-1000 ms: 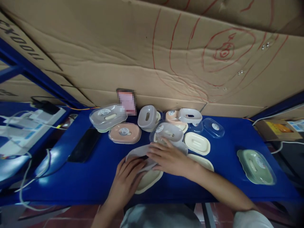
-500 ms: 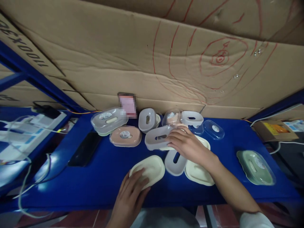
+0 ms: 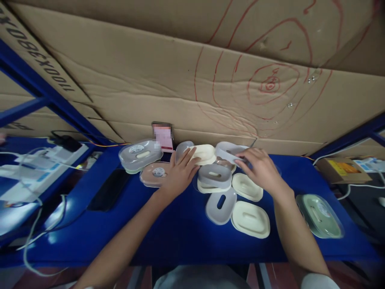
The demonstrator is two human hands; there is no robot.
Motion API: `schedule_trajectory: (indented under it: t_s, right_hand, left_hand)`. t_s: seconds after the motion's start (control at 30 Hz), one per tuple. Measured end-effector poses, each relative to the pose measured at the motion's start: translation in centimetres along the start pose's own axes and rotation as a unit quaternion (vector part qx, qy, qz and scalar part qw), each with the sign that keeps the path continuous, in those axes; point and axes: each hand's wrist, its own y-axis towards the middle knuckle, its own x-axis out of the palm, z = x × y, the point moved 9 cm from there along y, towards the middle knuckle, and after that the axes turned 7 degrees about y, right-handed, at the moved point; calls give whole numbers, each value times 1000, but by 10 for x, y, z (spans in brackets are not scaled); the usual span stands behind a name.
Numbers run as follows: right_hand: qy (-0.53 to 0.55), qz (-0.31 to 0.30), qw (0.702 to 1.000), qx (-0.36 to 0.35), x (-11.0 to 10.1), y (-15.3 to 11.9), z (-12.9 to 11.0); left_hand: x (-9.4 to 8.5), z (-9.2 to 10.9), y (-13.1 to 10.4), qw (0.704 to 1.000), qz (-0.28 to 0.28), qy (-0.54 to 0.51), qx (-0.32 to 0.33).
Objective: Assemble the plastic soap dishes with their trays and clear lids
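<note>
My left hand (image 3: 181, 171) has its fingers on a cream oval piece (image 3: 206, 154) at the back middle of the blue table. My right hand (image 3: 254, 164) pinches the right end of a grey slotted piece (image 3: 227, 150) beside it. In front lies another grey slotted piece (image 3: 214, 175) on a cream one. Nearer me are a grey slotted piece (image 3: 221, 205) and cream pieces, one (image 3: 251, 218) in front of another (image 3: 247, 186).
Left of my hands are a pink lidded box (image 3: 152, 174), a clear-lidded box (image 3: 140, 153) and a black flat object (image 3: 108, 190). A green box (image 3: 322, 214) sits at the right. A cardboard wall (image 3: 135, 80) stands behind.
My left hand has moved from the front to the back with the cream piece. My right hand has left the middle grey piece and is now on a grey piece farther back.
</note>
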Motion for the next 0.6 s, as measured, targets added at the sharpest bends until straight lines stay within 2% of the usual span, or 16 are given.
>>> schedule_trajectory:
  t_s: [0.1, 0.17, 0.27, 0.37, 0.47, 0.53, 0.6]
  right_hand:
    - [-2, -42, 999, -10, 18, 0, 2]
    - [16, -49, 999, -18, 23, 1, 0]
    - [25, -36, 999, -30, 28, 5, -13]
    - [31, -25, 995, -95, 43, 5, -48]
    - [46, -43, 981, -184, 72, -5, -93]
    - [47, -75, 974, -211, 95, -14, -117]
    - [45, -103, 969, -221, 114, -22, -133]
  left_hand:
    - [-5, -12, -15, 999, -6, 42, -5]
    - [-16, -25, -41, 997, 2, 73, -28]
    - [-29, -44, -87, 985, 3, 139, -102]
    - [-27, -38, -123, 981, -35, 152, -115]
    - [-34, -34, -144, 979, -21, 149, -137]
    - [-38, -35, -152, 983, -10, 110, -144]
    - [-36, -35, -157, 989, -28, 33, -138]
